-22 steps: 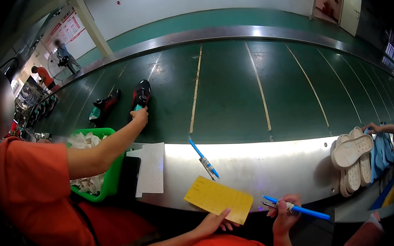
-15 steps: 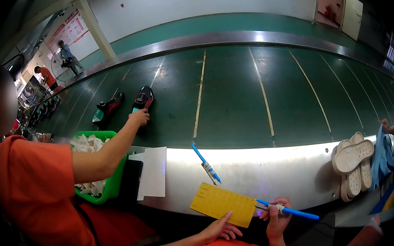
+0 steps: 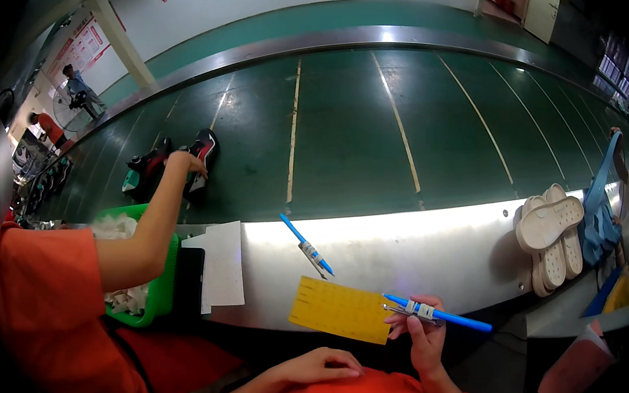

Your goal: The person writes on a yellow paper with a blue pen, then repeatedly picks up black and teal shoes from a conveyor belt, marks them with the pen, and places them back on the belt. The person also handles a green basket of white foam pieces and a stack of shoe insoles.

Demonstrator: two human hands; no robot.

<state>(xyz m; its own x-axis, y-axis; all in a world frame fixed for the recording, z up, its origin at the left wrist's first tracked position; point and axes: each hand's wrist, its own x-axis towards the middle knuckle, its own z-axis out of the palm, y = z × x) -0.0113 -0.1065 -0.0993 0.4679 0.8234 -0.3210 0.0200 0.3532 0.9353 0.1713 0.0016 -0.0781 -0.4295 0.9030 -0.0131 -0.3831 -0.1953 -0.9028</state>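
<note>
My right hand [image 3: 424, 340] is closed around a blue pen [image 3: 464, 323] with a slim metal tool bound to it by pale wrapping. A yellow card [image 3: 339, 308] with faint printed lines lies at the metal edge; its right end meets my right fingertips, and I cannot tell whether they grip it. Close to my body, my left hand [image 3: 318, 364] is loosely bent, thumb and fingers apart, nothing in it. A second blue pen [image 3: 305, 242], bound the same way, rests on the metal ledge [image 3: 379, 247] beyond the card.
At left, a co-worker's hand [image 3: 190, 164] touches a dark shoe [image 3: 205, 147] on the green belt [image 3: 346, 134], beside another shoe [image 3: 149, 166]. A green basket [image 3: 164, 284] holds white scraps; white sheets [image 3: 223, 264] lie nearby. Pale soles [image 3: 549, 232] and blue cloth [image 3: 596, 209] are at right.
My left hand has let go of the yellow card and drawn back toward my body. My right hand keeps the pen. The co-worker's hand has shifted on the shoe. The view has tilted down slightly.
</note>
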